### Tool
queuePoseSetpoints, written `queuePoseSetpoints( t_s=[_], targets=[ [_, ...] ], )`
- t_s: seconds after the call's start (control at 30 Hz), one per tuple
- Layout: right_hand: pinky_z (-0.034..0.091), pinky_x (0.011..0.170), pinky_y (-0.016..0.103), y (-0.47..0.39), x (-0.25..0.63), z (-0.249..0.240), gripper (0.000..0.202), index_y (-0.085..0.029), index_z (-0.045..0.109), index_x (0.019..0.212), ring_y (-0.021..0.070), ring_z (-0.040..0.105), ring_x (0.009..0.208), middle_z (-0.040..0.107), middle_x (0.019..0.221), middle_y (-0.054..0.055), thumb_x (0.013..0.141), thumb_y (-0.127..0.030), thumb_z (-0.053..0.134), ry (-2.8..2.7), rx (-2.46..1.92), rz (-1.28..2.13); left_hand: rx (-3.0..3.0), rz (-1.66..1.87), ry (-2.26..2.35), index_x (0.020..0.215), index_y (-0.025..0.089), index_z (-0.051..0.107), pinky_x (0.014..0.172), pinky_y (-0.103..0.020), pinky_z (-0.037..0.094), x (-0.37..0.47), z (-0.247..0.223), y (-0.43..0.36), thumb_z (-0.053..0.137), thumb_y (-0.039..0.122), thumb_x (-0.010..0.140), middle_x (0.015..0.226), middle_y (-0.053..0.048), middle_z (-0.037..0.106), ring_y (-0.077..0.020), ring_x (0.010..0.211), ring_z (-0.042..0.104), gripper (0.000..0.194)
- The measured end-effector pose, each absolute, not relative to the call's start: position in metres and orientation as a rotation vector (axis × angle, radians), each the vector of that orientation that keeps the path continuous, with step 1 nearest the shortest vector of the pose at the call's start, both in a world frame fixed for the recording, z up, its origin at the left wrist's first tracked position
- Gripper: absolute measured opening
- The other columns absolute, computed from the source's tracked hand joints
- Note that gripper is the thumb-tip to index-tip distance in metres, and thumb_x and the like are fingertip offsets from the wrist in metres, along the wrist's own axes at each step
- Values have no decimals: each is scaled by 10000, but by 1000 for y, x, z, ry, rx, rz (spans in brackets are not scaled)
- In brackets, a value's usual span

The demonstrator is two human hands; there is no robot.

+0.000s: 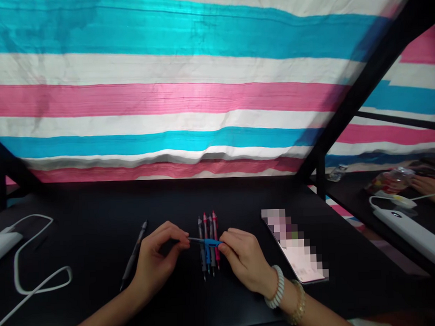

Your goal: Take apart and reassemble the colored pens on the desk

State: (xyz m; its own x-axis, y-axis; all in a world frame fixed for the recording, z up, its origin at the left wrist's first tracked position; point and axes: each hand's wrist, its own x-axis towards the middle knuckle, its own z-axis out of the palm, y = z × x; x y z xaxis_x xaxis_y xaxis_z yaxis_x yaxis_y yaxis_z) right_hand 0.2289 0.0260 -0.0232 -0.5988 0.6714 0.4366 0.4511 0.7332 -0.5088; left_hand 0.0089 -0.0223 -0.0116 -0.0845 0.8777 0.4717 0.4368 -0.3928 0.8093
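Between my two hands a blue pen [210, 241] is held crosswise above the table. My left hand [160, 255] pinches its thin grey end with thumb and fingertips. On the other end, my right hand [244, 257] grips the blue part, its fingers curled and partly covering it. Whether the grey and blue parts are joined I cannot tell. Beneath the held pen several pens lie side by side, among them a grey pen [203, 258] and a red pen [215, 222]. A dark pen [135, 254] lies tilted to the left of my left hand.
A phone [303, 262] lies right of my right hand. On the left is a white device [6, 244] with a looped white cable [17, 265]. Striped sheeting [165, 98] hangs behind the black table [97, 200]. Far right, another person's hand [428, 185] is near a white power bank [412, 232].
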Motion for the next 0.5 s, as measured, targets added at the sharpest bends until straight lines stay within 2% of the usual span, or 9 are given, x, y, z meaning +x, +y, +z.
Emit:
queuePoseSetpoints(
  t_s=[0.2,0.27,0.3,0.4,0.5],
  targets=[
    [315,577,259,24,225,-20,347,-192,479,647,138,482,594,497,621,-15,978,-289,441,-2220,-937,699,1804,1485,1419,679,225,666,708,-307,494,9,-8,-24,633,155,812,749,-24,675,-197,763,652,154],
    [318,566,251,24,224,-18,352,-190,495,649,130,473,577,487,611,-23,980,-298,447,-2175,-945,770,1740,1505,1440,770,228,663,723,-301,493,9,-6,-24,670,166,795,779,-16,681,-191,778,653,67],
    [321,562,248,24,224,-18,347,-190,510,661,127,469,573,484,612,-26,983,-303,446,-2155,-942,800,1674,1525,1446,858,234,654,732,-298,495,9,-6,-23,698,176,779,801,-10,685,-188,787,655,107],
    [340,582,253,23,223,-17,295,-189,562,726,137,478,608,497,640,-19,974,-322,474,-2150,-890,808,1358,1580,1328,1143,263,534,784,-304,511,8,-4,-18,761,208,739,854,5,697,-187,836,671,467],
    [370,645,275,21,223,-18,188,-194,611,864,166,500,685,525,680,-6,937,-355,545,-2208,-749,772,1036,1596,1104,1223,272,453,821,-304,515,6,-5,-13,770,231,744,888,-1,714,-175,856,683,575]
  ],
)
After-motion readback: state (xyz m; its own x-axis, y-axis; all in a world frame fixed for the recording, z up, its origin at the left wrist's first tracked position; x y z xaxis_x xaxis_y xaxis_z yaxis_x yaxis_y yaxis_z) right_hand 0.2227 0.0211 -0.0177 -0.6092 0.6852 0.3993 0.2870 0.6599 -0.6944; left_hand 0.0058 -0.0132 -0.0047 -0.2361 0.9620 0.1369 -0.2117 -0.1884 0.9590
